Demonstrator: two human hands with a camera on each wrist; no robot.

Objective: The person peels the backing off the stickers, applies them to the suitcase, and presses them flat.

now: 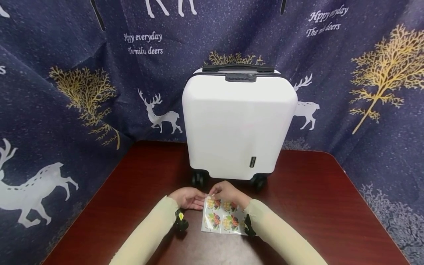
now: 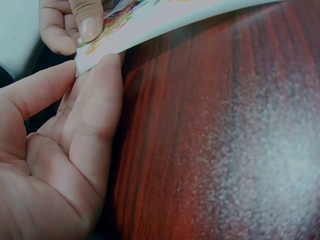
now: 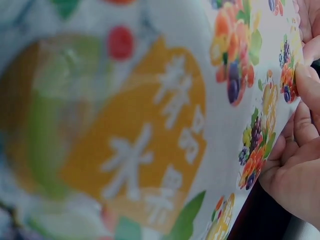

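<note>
A glossy white fruit-printed sheet (image 1: 220, 221) lies on the table between the hands. Repeated fruit clusters and yellow labels cover it; whether it is a single layer or a flat bag I cannot tell. At its far left corner the left hand (image 1: 189, 198) pinches the edge between thumb and fingertips, palm turned partly up. Close beside it, the right hand (image 1: 228, 193) grips the same top edge, its thumb (image 2: 90, 29) pressing on the printed face. The left wrist view shows the sheet's edge lifted off the wood. Large fruit prints (image 3: 235, 50) fill much of the right wrist view.
Just behind the hands, a white suitcase (image 1: 238, 129) stands upright on black wheels (image 1: 198, 179). The dark red wooden table (image 1: 308, 206) reaches out on both sides. A blue cloth with deer and trees (image 1: 132, 73) hangs behind.
</note>
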